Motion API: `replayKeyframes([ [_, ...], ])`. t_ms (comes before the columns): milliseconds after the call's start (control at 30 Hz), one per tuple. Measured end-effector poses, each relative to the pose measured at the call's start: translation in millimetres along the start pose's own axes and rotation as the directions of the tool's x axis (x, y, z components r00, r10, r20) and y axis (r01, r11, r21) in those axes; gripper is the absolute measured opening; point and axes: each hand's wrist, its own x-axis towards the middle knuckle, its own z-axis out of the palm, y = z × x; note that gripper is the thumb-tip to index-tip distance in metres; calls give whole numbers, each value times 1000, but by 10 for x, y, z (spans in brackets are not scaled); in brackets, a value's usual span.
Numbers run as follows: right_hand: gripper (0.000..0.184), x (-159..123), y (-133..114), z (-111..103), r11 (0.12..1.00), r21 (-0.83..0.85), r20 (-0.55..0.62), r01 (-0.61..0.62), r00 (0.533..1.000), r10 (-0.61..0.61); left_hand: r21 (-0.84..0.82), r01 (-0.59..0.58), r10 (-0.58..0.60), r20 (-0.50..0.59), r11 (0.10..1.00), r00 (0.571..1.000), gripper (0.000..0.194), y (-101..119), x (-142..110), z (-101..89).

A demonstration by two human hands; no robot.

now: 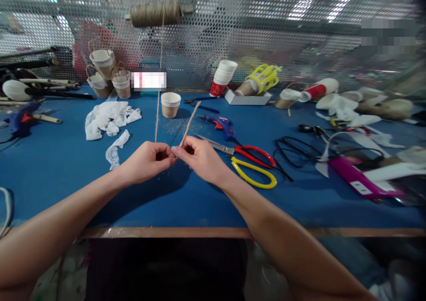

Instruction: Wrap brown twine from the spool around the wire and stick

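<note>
Jute twine (157,115) runs down from a large spool (155,13) on the mesh wall to my left hand (153,159), whose fingers are pinched on it. My right hand (201,159) pinches a thicker twine end (189,126) that sticks up and leans right. The fingertips of both hands meet above the table. Behind them stands a small twine-wrapped cup (171,106) with a white rim. Red-and-yellow-handled scissors (229,150) lie right of my right hand, near a blue glue gun (219,124). White lace (109,117) is heaped to the left.
Finished little baskets (103,64) are stacked at the back left. Pliers (201,103) and stacked paper cups (223,77) are at the back. Black cable (299,152) and a magenta power strip (362,177) lie right; another glue gun (23,119) lies left.
</note>
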Motion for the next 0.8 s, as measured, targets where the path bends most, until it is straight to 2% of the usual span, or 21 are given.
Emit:
replayKeyframes([
  [200,28,3,24,2,988,155,20,-18,1000,15,-165,41,-36,29,986,999,18,-56,8,-15],
  [367,30,1,27,6,965,260,40,-37,999,28,-195,55,-51,28,979,998,19,-59,8,-8],
  [800,31,9,44,17,958,287,30,12,999,-21,-242,71,-85,-46,968,995,16,-10,-7,47],
])
